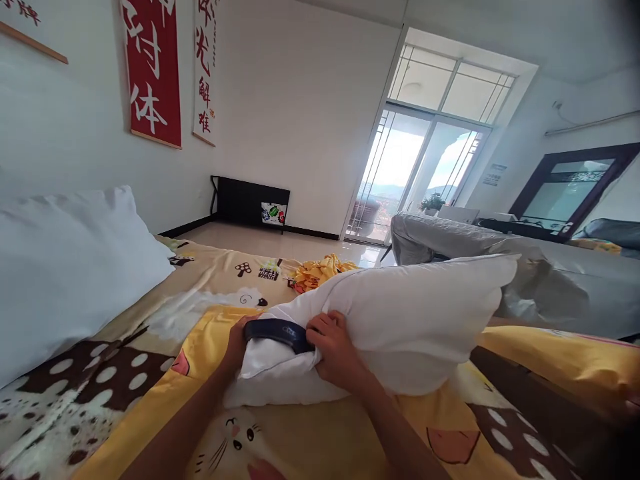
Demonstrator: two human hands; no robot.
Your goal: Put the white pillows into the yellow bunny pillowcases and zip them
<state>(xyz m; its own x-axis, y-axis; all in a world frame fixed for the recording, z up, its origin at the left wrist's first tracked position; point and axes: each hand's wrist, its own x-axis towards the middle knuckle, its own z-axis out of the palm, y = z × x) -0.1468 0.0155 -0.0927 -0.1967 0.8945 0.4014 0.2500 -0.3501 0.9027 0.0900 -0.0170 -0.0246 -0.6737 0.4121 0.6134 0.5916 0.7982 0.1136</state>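
Observation:
A white pillow (pixel 400 320) lies across the yellow cartoon-print bedsheet (pixel 310 440) in front of me. My left hand (pixel 239 343) is closed on its near left end, fingers tucked behind the fabric. My right hand (pixel 333 350) grips the bunched white cloth at the same end. Between the two hands a dark blue band (pixel 277 331) curves over the pillow's end, and both hands touch it.
A second white pillow (pixel 65 267) rests at the left against the wall. A yellow crumpled cloth (pixel 320 270) lies at the bed's far edge. A grey sofa (pixel 500 267) stands to the right, a black low table (pixel 250 200) by the far wall, balcony doors (pixel 410 173) beyond.

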